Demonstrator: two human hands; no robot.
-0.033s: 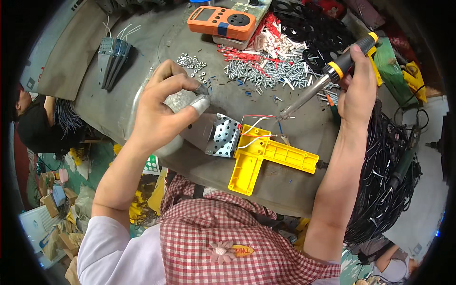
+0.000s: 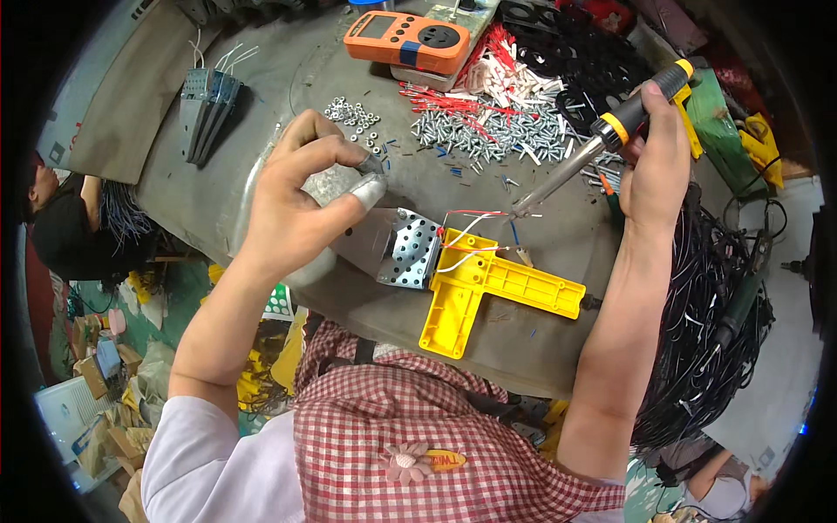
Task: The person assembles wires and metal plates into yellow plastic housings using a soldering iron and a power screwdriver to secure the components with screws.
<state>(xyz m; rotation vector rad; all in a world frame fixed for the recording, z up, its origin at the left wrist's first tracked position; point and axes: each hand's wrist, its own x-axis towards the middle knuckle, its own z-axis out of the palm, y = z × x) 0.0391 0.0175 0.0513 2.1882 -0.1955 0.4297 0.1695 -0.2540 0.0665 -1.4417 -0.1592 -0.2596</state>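
Note:
My right hand [image 2: 656, 174] grips a soldering iron [image 2: 623, 122] by its black and yellow handle. Its metal barrel slants down-left, the tip near the ends of red and white wires [image 2: 475, 228]. Those wires lead from a perforated metal heater piece [image 2: 410, 250] joined to an open yellow plastic handle shell [image 2: 475, 275], which lies on the table with its ribbed inside up. Left of and above the heater piece, my left hand [image 2: 301, 196] is raised in a pinch, with grey coverings on the thumb and fingertip. What lies between those fingertips is too small to make out.
An orange multimeter [image 2: 407, 41] rests at the back. Piles of screws [image 2: 488, 126], white sleeves and red wires lie beside it, with small nuts [image 2: 351, 113] left. Finished-looking metal pieces [image 2: 207, 113] stand far left. Black cables [image 2: 706, 349] hang at right. Other people are nearby.

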